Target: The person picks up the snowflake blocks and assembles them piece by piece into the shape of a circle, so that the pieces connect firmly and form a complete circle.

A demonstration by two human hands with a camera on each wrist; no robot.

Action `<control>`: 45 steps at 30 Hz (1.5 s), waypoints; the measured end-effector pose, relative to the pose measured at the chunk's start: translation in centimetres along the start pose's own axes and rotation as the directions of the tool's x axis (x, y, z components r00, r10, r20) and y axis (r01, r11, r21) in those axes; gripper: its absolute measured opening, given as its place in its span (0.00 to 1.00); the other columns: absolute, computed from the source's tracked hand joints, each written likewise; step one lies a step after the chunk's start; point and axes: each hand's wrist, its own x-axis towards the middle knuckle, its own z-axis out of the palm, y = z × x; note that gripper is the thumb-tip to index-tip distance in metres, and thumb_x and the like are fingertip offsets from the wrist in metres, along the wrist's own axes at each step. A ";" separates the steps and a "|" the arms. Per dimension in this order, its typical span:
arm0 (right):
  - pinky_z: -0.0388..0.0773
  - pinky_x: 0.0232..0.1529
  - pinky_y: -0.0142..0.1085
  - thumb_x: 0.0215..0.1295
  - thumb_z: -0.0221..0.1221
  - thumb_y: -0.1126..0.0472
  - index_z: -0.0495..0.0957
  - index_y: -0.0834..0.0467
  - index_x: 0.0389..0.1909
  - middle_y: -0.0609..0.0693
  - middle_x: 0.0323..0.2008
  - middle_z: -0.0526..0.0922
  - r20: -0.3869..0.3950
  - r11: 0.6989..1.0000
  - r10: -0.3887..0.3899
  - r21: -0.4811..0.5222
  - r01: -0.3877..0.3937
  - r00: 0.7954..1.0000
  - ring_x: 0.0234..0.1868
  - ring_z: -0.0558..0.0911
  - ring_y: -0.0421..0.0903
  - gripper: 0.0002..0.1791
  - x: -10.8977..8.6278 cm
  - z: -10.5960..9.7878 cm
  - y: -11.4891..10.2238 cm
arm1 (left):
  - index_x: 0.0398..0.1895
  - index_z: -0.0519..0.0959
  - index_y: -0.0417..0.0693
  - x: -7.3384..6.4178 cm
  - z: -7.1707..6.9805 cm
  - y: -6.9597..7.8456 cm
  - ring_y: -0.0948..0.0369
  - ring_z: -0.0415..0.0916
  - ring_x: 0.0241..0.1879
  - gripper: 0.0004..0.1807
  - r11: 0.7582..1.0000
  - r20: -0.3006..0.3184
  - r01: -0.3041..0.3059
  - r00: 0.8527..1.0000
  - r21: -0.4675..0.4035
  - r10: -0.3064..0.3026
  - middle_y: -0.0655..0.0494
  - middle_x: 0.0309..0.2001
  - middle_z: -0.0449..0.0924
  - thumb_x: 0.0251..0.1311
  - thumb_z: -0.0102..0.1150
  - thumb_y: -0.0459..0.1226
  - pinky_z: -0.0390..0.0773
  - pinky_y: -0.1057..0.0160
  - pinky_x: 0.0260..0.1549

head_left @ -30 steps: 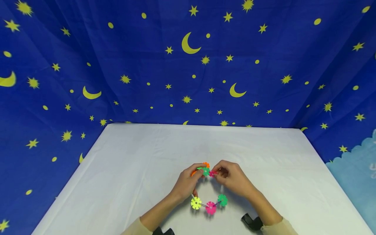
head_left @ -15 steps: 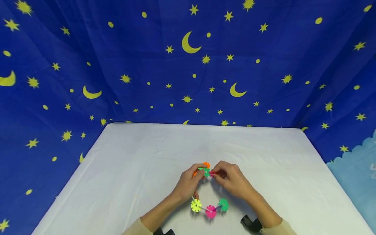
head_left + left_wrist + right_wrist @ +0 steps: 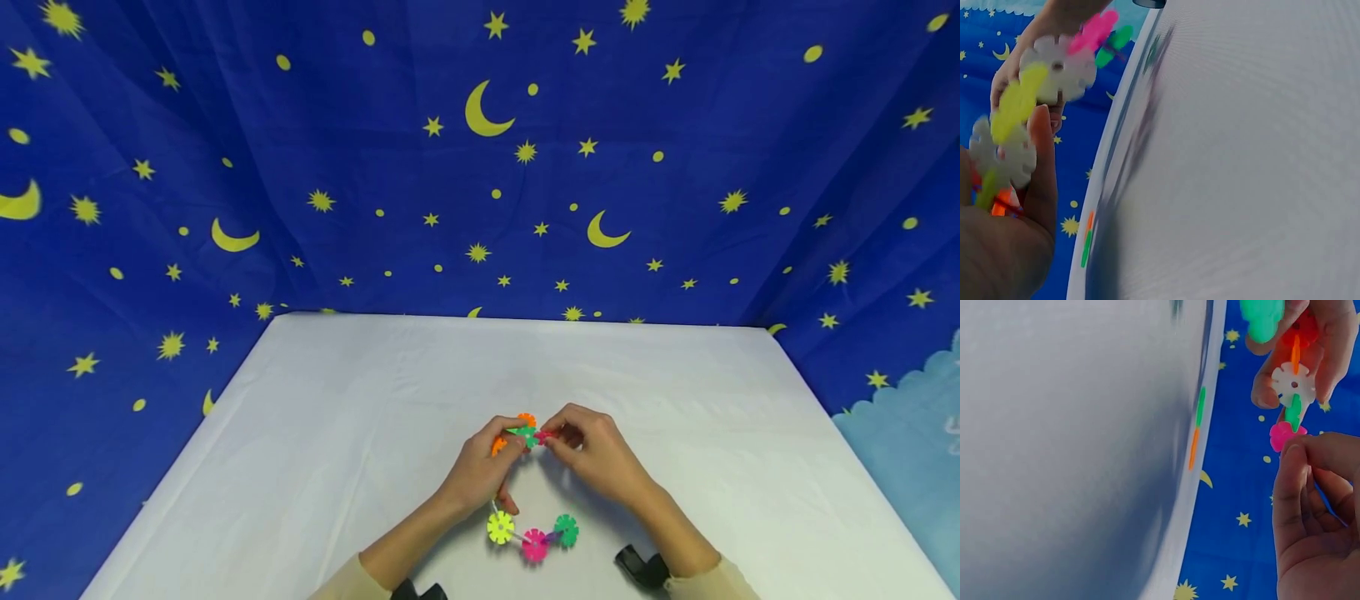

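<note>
A chain of slotted plastic snowflake discs hangs between and below the hands. My left hand (image 3: 476, 467) grips its upper part, around a green disc (image 3: 529, 437) and orange discs (image 3: 499, 447). At the chain's upper end, my right hand (image 3: 596, 450) pinches a pink disc (image 3: 1286, 435), which meets a green disc (image 3: 1295, 414) and a white disc (image 3: 1293, 384). The other end dangles below the left hand, with a yellow disc (image 3: 501, 527), a pink disc (image 3: 535, 545) and a green disc (image 3: 566, 530). Left-hand fingers hide part of the chain.
The white-covered table (image 3: 360, 400) lies beneath. A blue curtain (image 3: 390, 158) with moons and stars stands behind it. Black objects (image 3: 642, 568) sit by both wrists. A thin green-and-orange strip (image 3: 1197, 428) shows near the table edge in the right wrist view.
The dangling end has swung slightly down, its green disc drifting left over the last half second. My right hand has risen a little, still pinching the pink disc.
</note>
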 end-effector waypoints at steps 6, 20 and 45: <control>0.78 0.29 0.31 0.57 0.67 0.67 0.81 0.48 0.35 0.35 0.32 0.79 0.013 1.000 -0.010 0.015 0.010 1.000 0.28 0.78 0.36 0.11 0.2 0.1 0.0 | 0.60 0.66 0.44 -0.1 0.0 0.0 0.52 0.73 0.08 0.21 0.999 0.019 -0.002 1.000 -0.047 0.003 0.41 0.47 0.75 0.69 0.54 0.42 0.78 0.49 0.14; 0.79 0.40 0.36 0.62 0.63 0.67 0.80 0.54 0.47 0.43 0.41 0.80 0.219 0.994 0.077 0.056 -0.091 0.973 0.39 0.78 0.40 0.13 0.6 -0.7 1.1 | 0.62 0.66 0.43 0.0 -0.3 -0.1 0.49 0.73 0.07 0.21 0.996 0.027 0.029 0.999 -0.082 -0.027 0.35 0.36 0.78 0.71 0.49 0.43 0.77 0.46 0.13; 0.70 0.30 0.35 0.62 0.62 0.64 0.76 0.59 0.58 0.46 0.32 0.73 0.329 0.988 0.098 -0.148 -0.051 0.939 0.30 0.70 0.43 0.21 4.1 1.0 3.6 | 0.54 0.73 0.40 0.1 -0.3 -0.1 0.54 0.70 0.05 0.17 1.000 0.032 -0.004 0.999 -0.030 0.004 0.33 0.30 0.76 0.70 0.48 0.41 0.75 0.48 0.09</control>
